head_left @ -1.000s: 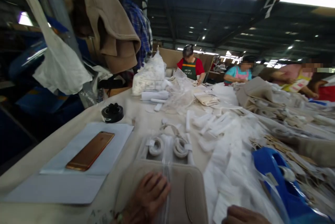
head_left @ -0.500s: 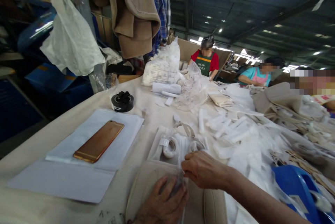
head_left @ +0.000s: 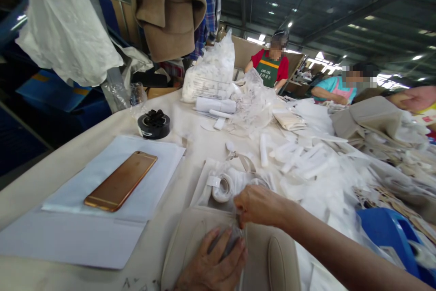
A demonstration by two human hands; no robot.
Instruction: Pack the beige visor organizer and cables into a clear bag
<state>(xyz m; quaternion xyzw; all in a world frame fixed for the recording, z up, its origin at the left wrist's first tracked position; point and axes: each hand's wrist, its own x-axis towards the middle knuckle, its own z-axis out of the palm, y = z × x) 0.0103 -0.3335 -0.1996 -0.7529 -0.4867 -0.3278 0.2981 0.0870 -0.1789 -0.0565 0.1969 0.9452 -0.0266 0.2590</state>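
A beige padded piece (head_left: 272,259) lies at the bottom centre of the head view. My left hand (head_left: 216,259) rests on it with fingers spread, over a small grey item in clear plastic (head_left: 229,241). Just above and to the right, my right hand (head_left: 257,204) is closed at the upper edge of that piece; what its fingers pinch is hidden. Behind the hands sits a rolled white strip (head_left: 222,187) in clear wrapping, with a curved beige strap (head_left: 245,162) beyond it.
On the left, a gold phone (head_left: 121,182) lies on white sheets (head_left: 163,177), near a black tape roll (head_left: 154,125). White scraps (head_left: 306,161) and a blue container (head_left: 384,232) are at right. A person in a green apron (head_left: 268,71) stands across the table.
The view has shifted slightly, so the phone and sheets appear further left. My right hand is still closed near the same edge, its wrist slightly higher. My left hand stays on the padded piece.
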